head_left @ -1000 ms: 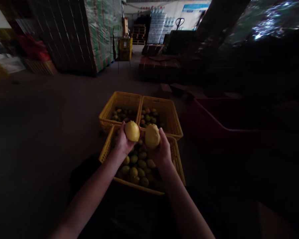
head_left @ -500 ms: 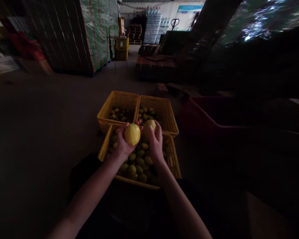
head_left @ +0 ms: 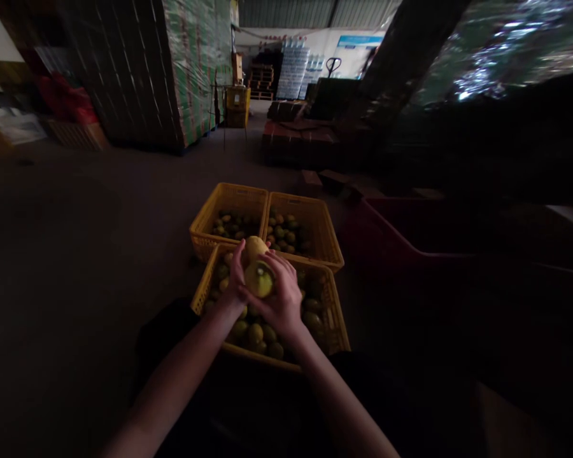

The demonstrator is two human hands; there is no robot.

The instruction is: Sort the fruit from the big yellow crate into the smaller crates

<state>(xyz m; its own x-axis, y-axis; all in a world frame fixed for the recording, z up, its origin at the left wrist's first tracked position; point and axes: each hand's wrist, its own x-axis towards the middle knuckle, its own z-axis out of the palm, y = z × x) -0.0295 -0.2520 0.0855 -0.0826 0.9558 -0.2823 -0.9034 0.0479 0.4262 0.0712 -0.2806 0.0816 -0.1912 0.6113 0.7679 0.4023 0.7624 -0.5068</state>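
Over the front yellow crate (head_left: 341,324) my hands are close together with two round fruits between them. A pale yellow fruit (head_left: 255,246) rests in my left hand (head_left: 236,277), thumb and fingers around it. My right hand (head_left: 285,292) closes over a yellow-green fruit (head_left: 260,281), its stem end turned up toward me. The two fruits appear to touch. Several green and yellowish fruits (head_left: 255,334) lie in the crate beneath; the hands cover part of them. Their exact kind cannot be made out in the dim light.
Behind the front crate, a left yellow crate (head_left: 200,232) and a right yellow crate (head_left: 334,245) hold more fruits. A dark red bin (head_left: 386,232) stands to the right. Farther off are wrapped stacked boxes (head_left: 191,83), a yellow box (head_left: 237,108) and flattened cartons (head_left: 298,137).
My right hand has moved left and turned over, bringing its fruit in front of the one in my left hand. The view has tilted up slightly.
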